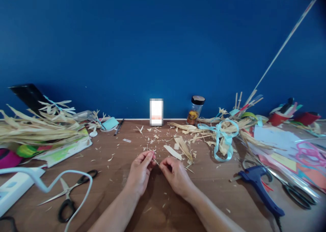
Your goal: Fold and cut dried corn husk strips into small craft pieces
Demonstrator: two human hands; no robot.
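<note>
My left hand (141,172) is closed, thumb and fingers pinching a thin pale stick-like piece (156,162). That piece slants down toward my right hand (176,175), whose curled fingertips pinch its other end. Its exact kind is too small to make out. Just beyond my fingers lie a pale dried husk petal (172,152) and a longer piece of dried husk (184,148). Small husk scraps (152,137) are scattered over the brown table (114,194) around and behind both hands.
Scissors (66,191) lie open at left beside a white power strip (21,188) and its looping cable. A stack of husks (40,128) fills the far left. A phone (156,112) and a jar (195,110) stand against the blue wall. Light-blue ribbon (216,140) and a glue gun (262,188) lie right.
</note>
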